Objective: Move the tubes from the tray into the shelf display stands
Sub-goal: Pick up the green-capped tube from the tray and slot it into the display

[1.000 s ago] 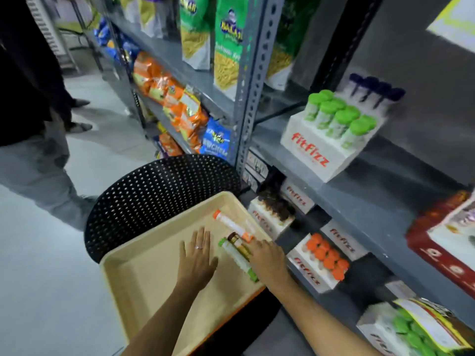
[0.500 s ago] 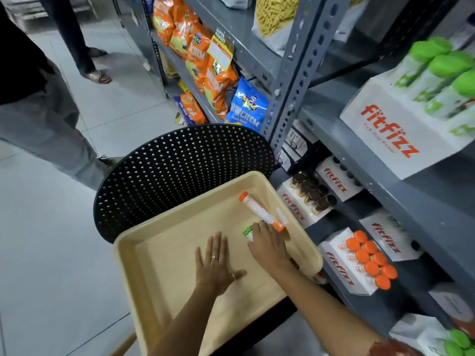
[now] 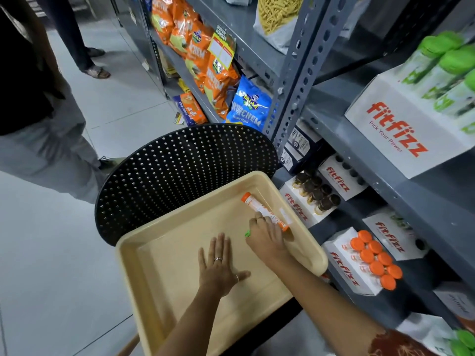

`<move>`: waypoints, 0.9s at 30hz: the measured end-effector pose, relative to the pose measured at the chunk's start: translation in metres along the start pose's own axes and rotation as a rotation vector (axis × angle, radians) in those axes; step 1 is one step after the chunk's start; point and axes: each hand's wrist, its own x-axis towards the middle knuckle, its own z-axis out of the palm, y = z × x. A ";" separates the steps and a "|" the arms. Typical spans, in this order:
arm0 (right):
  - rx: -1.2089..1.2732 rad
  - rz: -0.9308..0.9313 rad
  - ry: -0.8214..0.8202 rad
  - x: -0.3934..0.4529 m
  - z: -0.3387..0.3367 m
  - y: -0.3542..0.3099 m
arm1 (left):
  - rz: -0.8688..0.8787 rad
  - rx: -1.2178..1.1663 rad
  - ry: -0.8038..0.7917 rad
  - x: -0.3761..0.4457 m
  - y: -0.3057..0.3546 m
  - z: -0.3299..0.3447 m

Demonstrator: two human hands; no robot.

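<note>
i see my left hand point(image 3: 221, 265) lying flat in the beige tray point(image 3: 144, 255), fingers spread and holding nothing. my right hand point(image 3: 267, 240) is at the tray's 2 o'clock corner, fingers curled over a tube with a green cap point(image 3: 247, 233); the tube body is hidden. an orange-capped tube point(image 3: 259, 209) lies touching those fingertips. the orange-cap display stand point(image 3: 344, 265) sits at 3 o'clock on the shelf point(image 3: 421, 199).
</note>
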 end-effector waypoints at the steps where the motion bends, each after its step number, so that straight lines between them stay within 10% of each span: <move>1: -0.016 0.006 -0.026 -0.002 0.001 -0.001 | 0.001 0.005 -0.003 0.000 0.000 -0.001; 15: 0.138 0.051 -0.017 -0.026 -0.026 0.019 | -0.005 0.148 0.011 -0.015 0.011 -0.015; 27: 0.406 0.197 0.350 -0.124 -0.158 0.090 | 0.331 0.308 0.480 -0.053 0.115 -0.093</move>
